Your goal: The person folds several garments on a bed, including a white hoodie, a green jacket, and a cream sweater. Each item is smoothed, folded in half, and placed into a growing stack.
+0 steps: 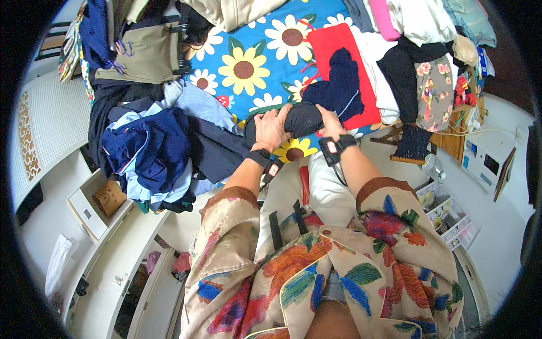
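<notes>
A black rolled fabric bundle (302, 120) lies across the near edge of the flower-print bedspread (243, 70). My left hand (273, 127) grips its left part, fingers spread over the top with the thumb toward the middle. At its right end, my right hand (331, 122) presses with the thumb and fingers; part of these fingers is hidden. Dark green cloth (264, 109) shows behind the bundle. Just beyond, a crumpled navy garment (338, 84) rests on a red cloth (368, 91).
A heap of navy and light blue clothes (148, 148) is at the left, below khaki trousers (148, 53). White garments (423, 21), a black garment (400, 72) and a floral grey cloth (435, 91) lie at the right. A wooden stool (408, 146) stands beside the bed.
</notes>
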{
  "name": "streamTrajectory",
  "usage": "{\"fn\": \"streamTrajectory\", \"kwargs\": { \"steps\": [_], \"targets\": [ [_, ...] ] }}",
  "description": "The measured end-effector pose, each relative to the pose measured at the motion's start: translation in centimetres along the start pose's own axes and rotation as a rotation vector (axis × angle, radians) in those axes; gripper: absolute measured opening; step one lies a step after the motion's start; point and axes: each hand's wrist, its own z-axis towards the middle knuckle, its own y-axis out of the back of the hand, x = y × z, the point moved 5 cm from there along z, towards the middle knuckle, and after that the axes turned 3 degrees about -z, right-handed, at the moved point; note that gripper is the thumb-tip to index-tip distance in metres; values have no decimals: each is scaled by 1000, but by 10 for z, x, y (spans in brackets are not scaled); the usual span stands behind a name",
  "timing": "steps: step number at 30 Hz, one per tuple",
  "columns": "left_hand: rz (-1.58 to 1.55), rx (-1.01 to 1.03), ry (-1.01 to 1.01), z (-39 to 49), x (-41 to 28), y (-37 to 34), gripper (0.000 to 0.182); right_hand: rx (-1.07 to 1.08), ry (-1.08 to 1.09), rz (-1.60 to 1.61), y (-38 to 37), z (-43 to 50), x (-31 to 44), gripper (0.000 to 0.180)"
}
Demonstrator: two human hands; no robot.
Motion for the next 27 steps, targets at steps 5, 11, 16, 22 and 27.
{"fn": "streamTrajectory", "kwargs": {
  "steps": [5,11,16,22,27],
  "targets": [
    [-651,-145,69,-15,21,65,76,136,289,4,18,-87,48,37],
    [-2306,323,254,-97,40,63,76,507,268,18,-42,-172,102,60],
    [-2489,-146,-47,-107,32,27,92,888,83,162,-126,-251,89,72],
    [-2158,-122,-103,-147,-1,52,87,929,480,-336,-140,-324,104,121],
    [-2274,-63,134,-136,-30,60,68,436,910,-826,-133,-313,95,115]
  ]
}}
